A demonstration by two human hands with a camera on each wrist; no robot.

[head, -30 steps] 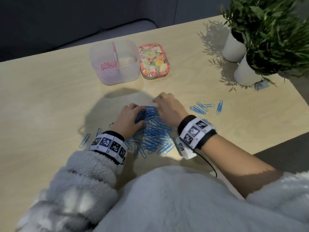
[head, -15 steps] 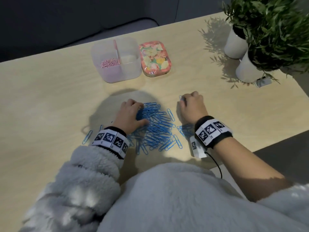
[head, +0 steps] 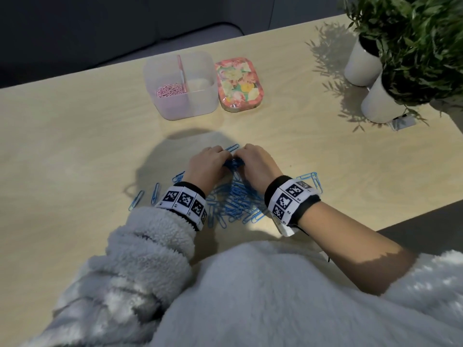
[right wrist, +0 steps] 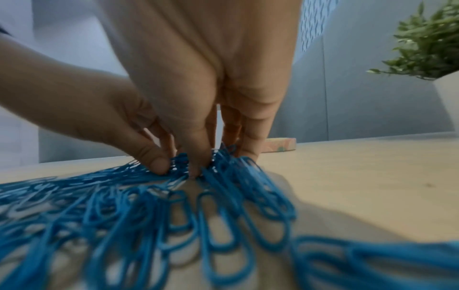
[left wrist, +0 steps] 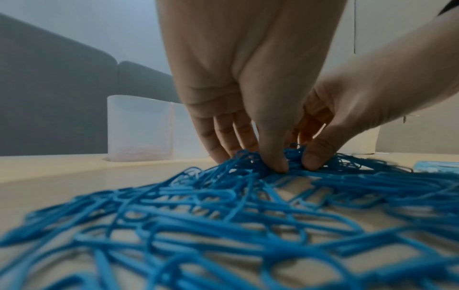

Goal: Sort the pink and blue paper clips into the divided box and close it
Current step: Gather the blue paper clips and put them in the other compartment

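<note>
Wooden table [head: 75, 146], seen from the head camera, with the divided box [head: 200, 106] standing open toward its far edge, the floral lid [head: 239, 83] lying just beside the box on its right, and two potted plants [head: 370, 63] at the far right corner. The box's left compartment holds the pink paper clips [head: 169, 90]; its right compartment shows no clips. The blue paper clips [head: 235, 199] lie in a loose heap near the table's near edge, with strays at both flanks: a few to the left [head: 136, 199] and a pair to the right [head: 312, 179]. Half a second ago the right hand [head: 258, 166] was out to the right of the heap, at the clips lying there, while the left hand [head: 208, 166] rested on the heap; now both hands meet at the heap's far side, fingertips curled down and pressed together round a bunched clump of blue clips, thumbs [left wrist: 275, 157] side by side in the left wrist view and the same pinch visible from the right wrist [right wrist: 196, 157]. Judged from this, the pink sorting is done, and a two-handed scoop of blue clips is being gathered for the right compartment; most of the heap remains on the table, so several scoops and the closing of the lid are still to come
</note>
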